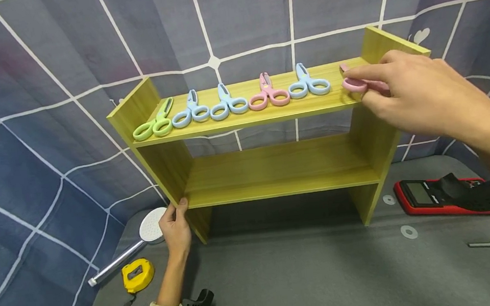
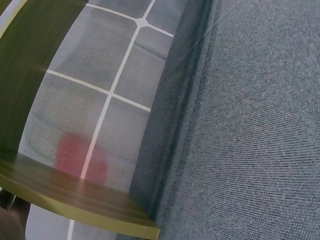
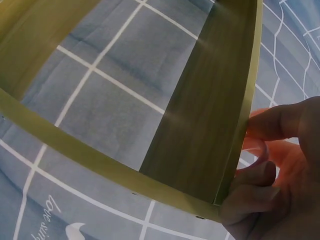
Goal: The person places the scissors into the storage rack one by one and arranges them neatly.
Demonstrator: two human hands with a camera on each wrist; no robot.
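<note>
A wooden shelf [image 1: 282, 167] with two boards stands on the grey surface. My left hand [image 1: 177, 232] grips the lower part of its left side panel, thumb on the front edge. At the right end of the top board, my right hand [image 1: 420, 89] pinches pink scissors [image 1: 355, 85] by the handle loops, partly hidden by the fingers. A pink loop [image 3: 260, 155] also shows between the fingers in the right wrist view. Left of them lie blue scissors [image 1: 309, 85], another pink pair [image 1: 268, 96], two more blue pairs and green scissors [image 1: 160, 122], in a row, blades pointing back.
Left of the shelf lie a shower head [image 1: 152, 226] and a yellow tape measure [image 1: 138, 275]. On the right are a red multimeter [image 1: 422, 195] with a black strap, two washers [image 1: 409, 231] and a bolt [image 1: 483, 245]. A checked curtain [image 1: 250, 19] hangs behind.
</note>
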